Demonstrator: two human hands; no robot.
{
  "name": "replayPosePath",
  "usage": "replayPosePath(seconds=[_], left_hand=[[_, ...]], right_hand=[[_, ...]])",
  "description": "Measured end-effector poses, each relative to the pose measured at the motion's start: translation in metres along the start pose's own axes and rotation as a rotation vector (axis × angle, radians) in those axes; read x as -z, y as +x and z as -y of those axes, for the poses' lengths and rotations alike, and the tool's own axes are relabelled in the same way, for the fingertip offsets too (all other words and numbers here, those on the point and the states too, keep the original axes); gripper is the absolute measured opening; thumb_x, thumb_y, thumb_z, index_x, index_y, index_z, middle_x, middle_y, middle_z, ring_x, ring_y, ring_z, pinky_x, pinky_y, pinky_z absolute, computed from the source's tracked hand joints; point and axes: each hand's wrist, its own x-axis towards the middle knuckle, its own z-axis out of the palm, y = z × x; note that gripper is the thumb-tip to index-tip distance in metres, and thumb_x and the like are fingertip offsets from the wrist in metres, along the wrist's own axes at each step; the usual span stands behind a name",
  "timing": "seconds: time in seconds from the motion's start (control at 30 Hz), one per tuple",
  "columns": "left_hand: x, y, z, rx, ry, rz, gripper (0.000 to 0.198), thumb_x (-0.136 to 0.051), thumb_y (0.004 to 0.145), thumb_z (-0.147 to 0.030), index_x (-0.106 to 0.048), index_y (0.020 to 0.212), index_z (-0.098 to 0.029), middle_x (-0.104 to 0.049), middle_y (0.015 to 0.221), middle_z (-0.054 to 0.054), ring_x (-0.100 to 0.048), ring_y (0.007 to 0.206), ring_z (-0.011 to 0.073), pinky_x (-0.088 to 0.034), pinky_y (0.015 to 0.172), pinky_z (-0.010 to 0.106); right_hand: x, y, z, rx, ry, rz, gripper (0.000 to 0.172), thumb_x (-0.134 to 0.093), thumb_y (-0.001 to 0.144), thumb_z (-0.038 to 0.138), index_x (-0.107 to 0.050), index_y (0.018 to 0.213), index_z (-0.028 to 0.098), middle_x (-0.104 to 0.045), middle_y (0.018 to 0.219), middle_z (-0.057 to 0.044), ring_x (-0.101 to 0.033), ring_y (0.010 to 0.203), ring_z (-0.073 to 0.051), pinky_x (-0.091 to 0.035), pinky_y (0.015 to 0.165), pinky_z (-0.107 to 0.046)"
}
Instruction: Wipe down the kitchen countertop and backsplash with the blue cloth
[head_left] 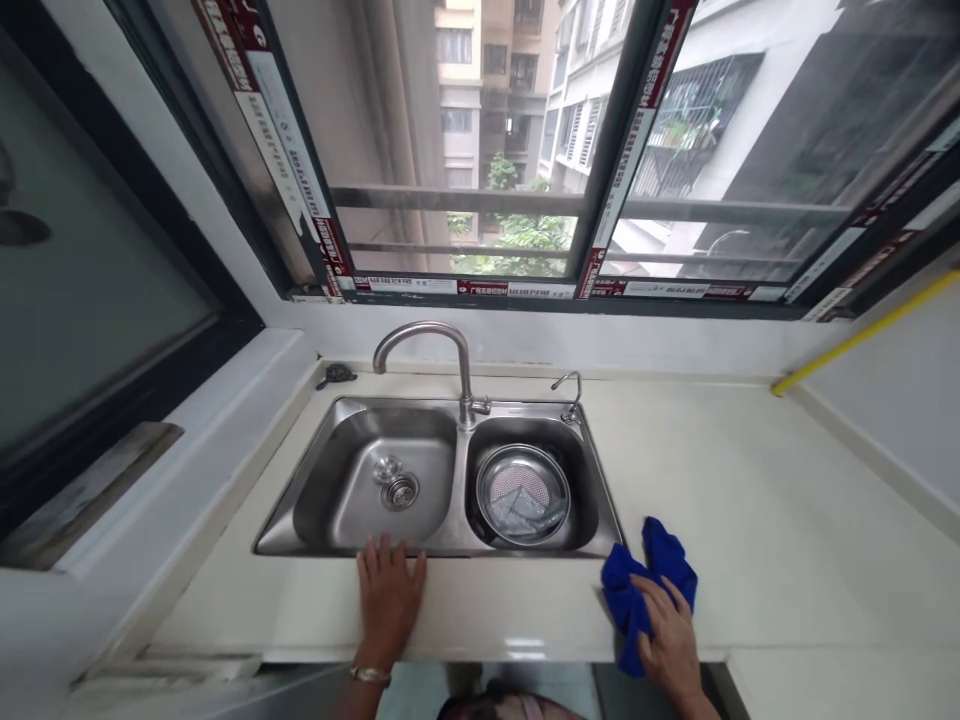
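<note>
The window stickers [484, 288] show Chinese writing above the sink [459, 490], left hand [390, 592] spread, right hand [666, 632] gripping a blue cloth [670, 558].

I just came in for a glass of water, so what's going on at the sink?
A person is at the counter, with the right hand gripping a bunched blue cloth by the near right corner of the double sink. The left hand is spread, empty, at the sink's front edge. A round metal strainer sits in the right basin with something like clear plastic inside. No water shows coming from the tap.
</note>
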Motion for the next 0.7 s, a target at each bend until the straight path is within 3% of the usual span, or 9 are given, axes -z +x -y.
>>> replayPosePath(seconds=[0.07,0.17,0.3,0.4,0.53,0.7], left_hand=[[0.007,0.006,-0.004,0.002,0.007,0.032,0.051,-0.047,0.098,-0.046,-0.071,0.118,-0.007,-0.058,0.140,0.024,-0.039,0.143,0.0463,-0.031,0.120,0.065],[0.022,0.013,-0.008,0.009,-0.041,0.194,0.052,-0.045,0.099,-0.044,-0.070,0.118,-0.003,-0.059,0.140,0.025,-0.042,0.141,0.0454,-0.026,0.123,0.065],[0.034,0.034,-0.016,-0.053,-0.145,0.387,0.045,-0.038,0.103,-0.038,-0.073,0.115,-0.013,-0.071,0.122,0.017,-0.059,0.126,0.0348,-0.031,0.122,0.057],[0.029,0.052,-0.027,-0.072,-0.194,0.466,0.044,-0.035,0.104,-0.035,-0.068,0.128,-0.017,-0.072,0.122,0.015,-0.063,0.121,0.0317,-0.038,0.117,0.054],[0.018,0.070,-0.048,-0.070,-0.249,0.595,0.057,-0.032,0.104,-0.043,-0.050,0.148,-0.011,-0.070,0.126,0.019,-0.065,0.120,0.0304,-0.042,0.114,0.046],[0.010,0.079,-0.055,-0.023,-0.299,0.777,0.063,-0.040,0.101,-0.048,-0.045,0.150,-0.009,-0.067,0.132,0.021,-0.067,0.120,0.0313,-0.051,0.100,0.040]], right_hand=[[0.000,0.000,0.000,0.002,-0.007,0.012,0.056,-0.048,0.068,0.010,-0.055,0.123,0.020,-0.069,0.125,-0.009,-0.064,0.118,-0.028,-0.036,0.118,-0.054],[0.000,-0.002,-0.001,-0.003,-0.034,0.013,0.050,-0.047,0.071,0.011,-0.056,0.120,0.020,-0.070,0.123,-0.010,-0.065,0.116,-0.028,-0.036,0.117,-0.054],[-0.002,-0.006,-0.005,-0.014,-0.056,0.024,0.047,-0.048,0.073,0.011,-0.056,0.119,0.021,-0.070,0.121,-0.009,-0.065,0.114,-0.027,-0.037,0.116,-0.052],[-0.004,-0.008,-0.006,0.002,-0.063,0.023,0.049,-0.049,0.071,0.012,-0.057,0.119,0.020,-0.069,0.121,-0.010,-0.065,0.113,-0.027,-0.037,0.115,-0.053],[-0.004,-0.009,-0.003,-0.033,-0.086,0.012,0.052,-0.048,0.070,0.011,-0.056,0.121,0.020,-0.068,0.122,-0.010,-0.064,0.113,-0.028,-0.036,0.115,-0.053],[0.000,-0.008,0.003,-0.095,-0.131,0.034,0.048,-0.047,0.076,0.013,-0.054,0.123,0.021,-0.067,0.125,-0.011,-0.064,0.115,-0.028,-0.037,0.114,-0.052]])
